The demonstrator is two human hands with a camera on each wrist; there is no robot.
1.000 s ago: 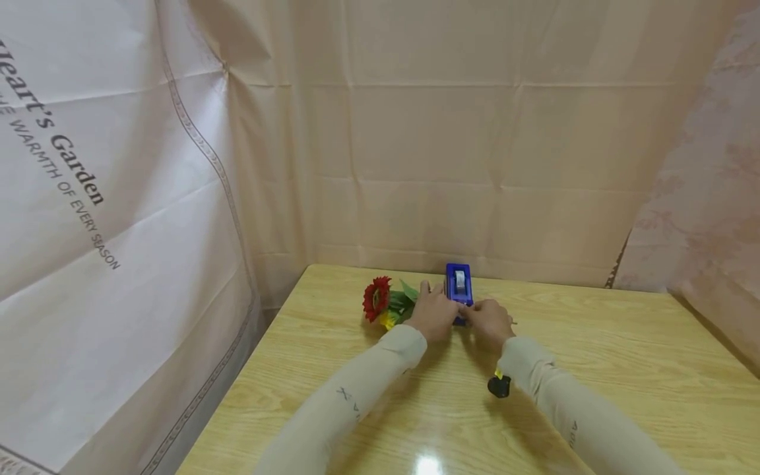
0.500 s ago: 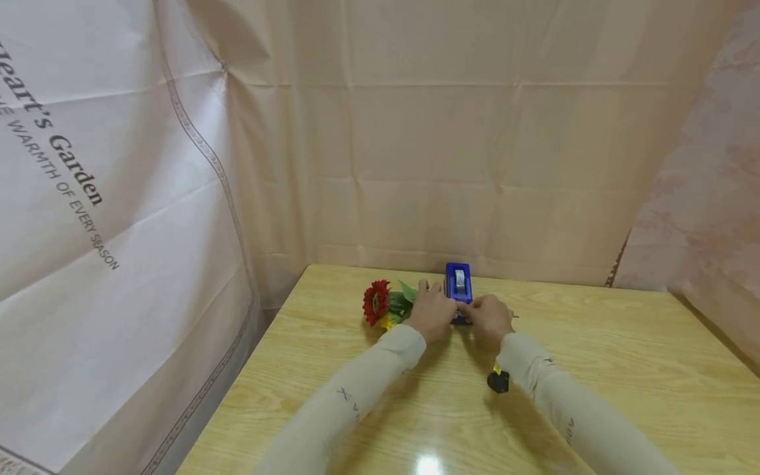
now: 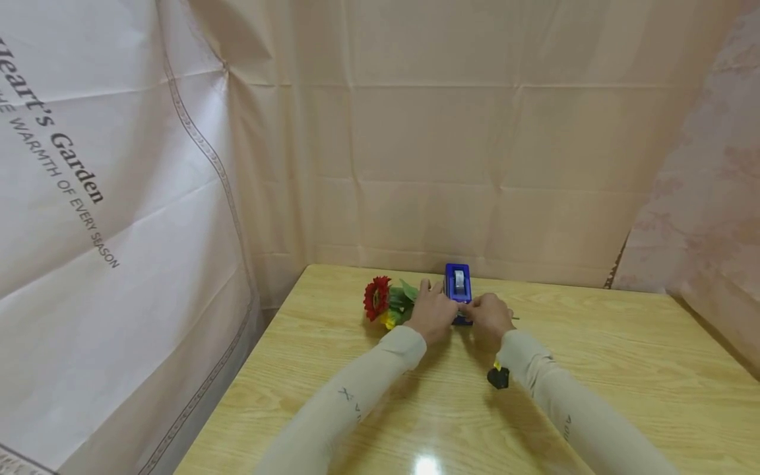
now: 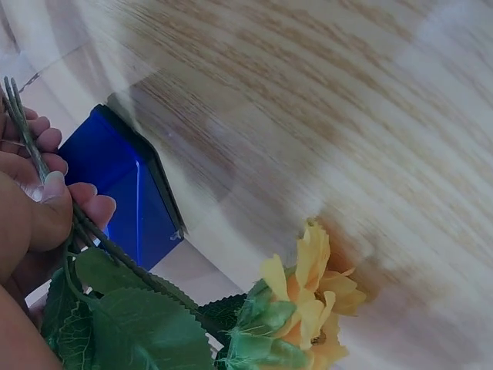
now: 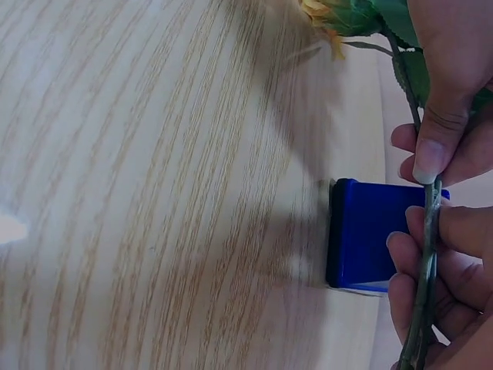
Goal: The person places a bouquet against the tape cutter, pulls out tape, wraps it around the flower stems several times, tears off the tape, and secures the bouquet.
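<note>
My left hand [image 3: 435, 313] pinches the green stems [image 4: 108, 239] of a bunch of artificial flowers between thumb and fingers. Farther down the same stems, my right hand [image 3: 489, 320] holds them with curled fingers, close beside the left fingertips. A shiny patch shows on the stems between the two hands in the right wrist view. The red flower [image 3: 377, 298] and a yellow flower [image 4: 312, 301] stick out to the left, with green leaves [image 4: 150, 331] below the left hand. Just behind the hands stands a blue tape dispenser [image 3: 458, 280] with a roll of tape in it.
The wooden table [image 3: 356, 409] runs back to a beige cloth [image 3: 427, 165]. A printed white cloth [image 3: 119, 218] hangs at the left. A small black object [image 3: 498, 378] with a yellow bit shows beside the right sleeve cuff.
Both hands stay at the stems in front of the dispenser. The right hand and forearm have shifted slightly, and the black object by the cuff has risen a little.
</note>
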